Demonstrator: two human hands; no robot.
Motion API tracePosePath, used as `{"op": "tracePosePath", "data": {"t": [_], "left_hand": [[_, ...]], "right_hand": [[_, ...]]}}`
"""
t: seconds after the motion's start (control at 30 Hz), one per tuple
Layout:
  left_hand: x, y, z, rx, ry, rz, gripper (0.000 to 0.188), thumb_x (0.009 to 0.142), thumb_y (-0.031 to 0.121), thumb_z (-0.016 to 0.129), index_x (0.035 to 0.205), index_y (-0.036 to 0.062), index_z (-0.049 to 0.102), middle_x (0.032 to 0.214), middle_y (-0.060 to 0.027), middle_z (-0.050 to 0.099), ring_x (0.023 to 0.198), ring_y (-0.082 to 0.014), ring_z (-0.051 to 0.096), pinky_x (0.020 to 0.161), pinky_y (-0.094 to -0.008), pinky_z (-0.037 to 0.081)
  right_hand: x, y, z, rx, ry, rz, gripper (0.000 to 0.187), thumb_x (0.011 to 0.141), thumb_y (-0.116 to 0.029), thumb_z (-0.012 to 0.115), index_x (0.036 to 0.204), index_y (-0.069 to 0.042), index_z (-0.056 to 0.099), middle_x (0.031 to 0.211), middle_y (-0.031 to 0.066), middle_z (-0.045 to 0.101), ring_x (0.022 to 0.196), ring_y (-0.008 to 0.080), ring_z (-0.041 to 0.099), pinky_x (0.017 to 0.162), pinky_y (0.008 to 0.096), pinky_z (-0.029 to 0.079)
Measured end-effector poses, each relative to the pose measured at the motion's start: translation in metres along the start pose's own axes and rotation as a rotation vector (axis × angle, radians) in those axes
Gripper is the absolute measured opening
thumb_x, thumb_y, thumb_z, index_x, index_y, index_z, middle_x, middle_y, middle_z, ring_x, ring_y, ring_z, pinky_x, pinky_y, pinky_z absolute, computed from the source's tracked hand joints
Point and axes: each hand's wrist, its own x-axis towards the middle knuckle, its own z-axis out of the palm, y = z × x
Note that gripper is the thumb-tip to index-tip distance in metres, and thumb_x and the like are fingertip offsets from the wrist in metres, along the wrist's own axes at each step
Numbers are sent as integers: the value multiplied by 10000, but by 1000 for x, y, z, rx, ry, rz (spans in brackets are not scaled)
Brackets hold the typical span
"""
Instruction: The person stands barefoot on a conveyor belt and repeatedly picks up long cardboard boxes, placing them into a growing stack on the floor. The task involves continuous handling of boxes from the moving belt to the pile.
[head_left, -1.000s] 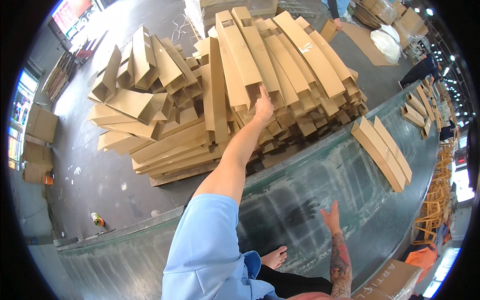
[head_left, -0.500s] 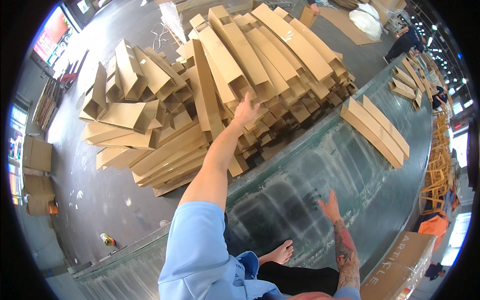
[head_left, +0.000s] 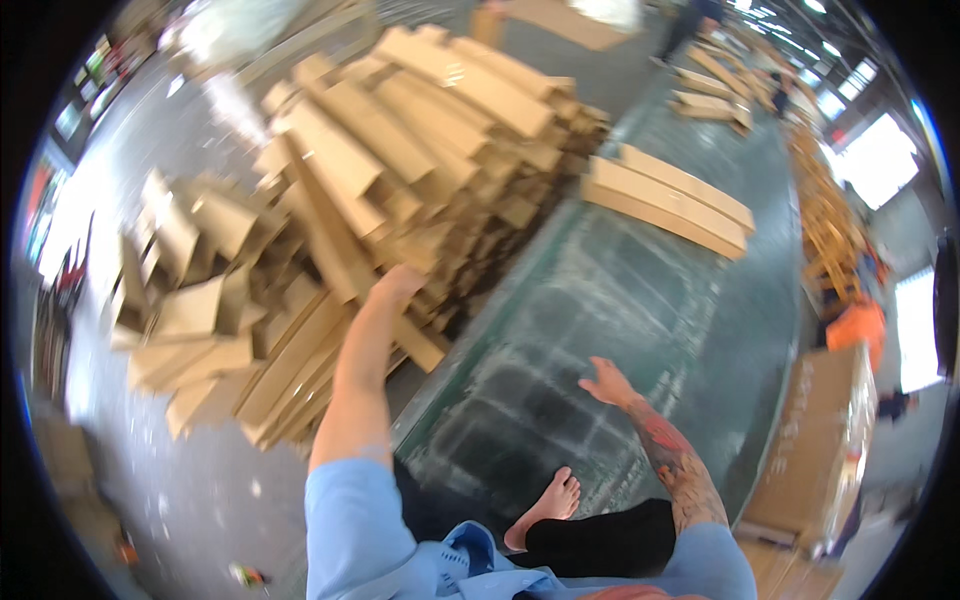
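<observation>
While the left hand (head_left: 402,284) hangs by stacked cartons (head_left: 425,125), 2 others (head_left: 662,208) lie apart.

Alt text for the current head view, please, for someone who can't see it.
A person's left hand is at a jumbled pile of long cardboard boxes, contact unclear in the blur. The open right hand hovers over a green surface, where two long boxes lie side by side.

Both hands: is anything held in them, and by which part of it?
Right hand: nothing. Left hand, at the carton pile: blurred, a hold cannot be told.
</observation>
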Motion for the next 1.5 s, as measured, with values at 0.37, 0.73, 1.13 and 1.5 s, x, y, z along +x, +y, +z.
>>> {"op": "tracePosePath", "data": {"t": [0.37, 0.73, 1.13, 1.5], "left_hand": [[34, -83, 48, 359, 16, 206, 415, 895, 320, 504, 839, -30, 720, 827, -228, 708, 902, -396, 690, 838, -472, 535], [12, -17, 48, 110, -100, -21, 441, 880, 380, 566, 882, -34, 717, 825, -231, 713, 840, -375, 707, 793, -458, 549], [7, 8, 36, -1, -248, -183, 418, 861, 365, 662, 1059, 0, 708, 1088, -238, 704, 1103, -381, 650, 953, -445, 508], [8, 5, 31, 41, -274, -184, 394, 867, 367, 654, 971, -9, 709, 977, -213, 700, 962, -350, 663, 860, -431, 519]], "right_hand": [[1, -16, 9, 8, -138, 130, 660, 895, -410, 643, 1399, -31, 447, 1362, 245, 495, 1226, 422, 543, 1004, 490, 468], [6, -2, 17, -23, -159, 135, 649, 884, -404, 651, 1383, -32, 465, 1323, 240, 475, 1157, 441, 575, 959, 492, 492], [0, -20, -4, -123, -276, 156, 665, 858, -417, 678, 1374, -48, 480, 1351, 262, 433, 1151, 447, 585, 954, 503, 500], [-3, -29, -22, -110, -330, 187, 775, 816, -465, 705, 1413, -51, 435, 1373, 280, 409, 1176, 453, 567, 967, 503, 491]]}}
